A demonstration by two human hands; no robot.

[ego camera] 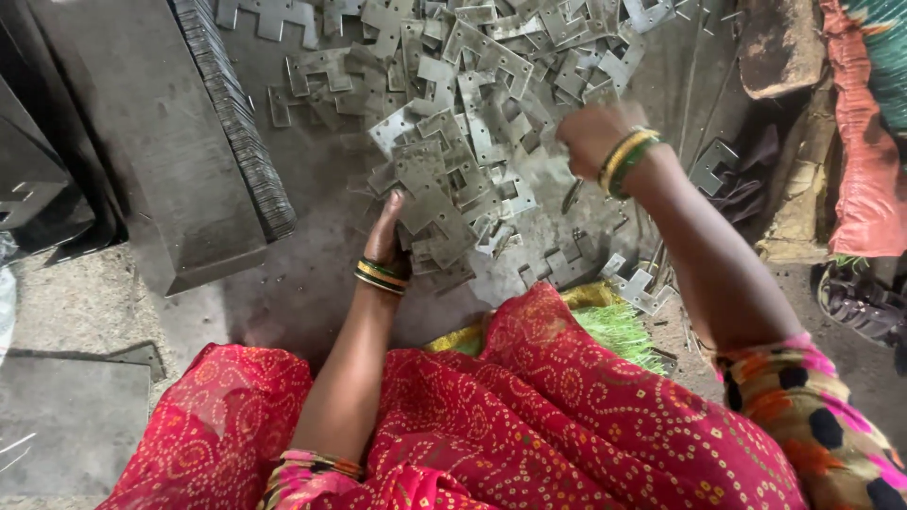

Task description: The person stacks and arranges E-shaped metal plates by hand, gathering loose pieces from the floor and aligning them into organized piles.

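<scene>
Plates of grey stamped metal are lying heaped loose on the floor, not in any container. Left hand is curling its grip around a small stack at the heap's near edge. Right hand is hovering over the heap, fist mostly closed; whether it is holding anything cannot be told. A block is sitting left.

Left hand reaching forward; right hand apparently fisted.
</scene>
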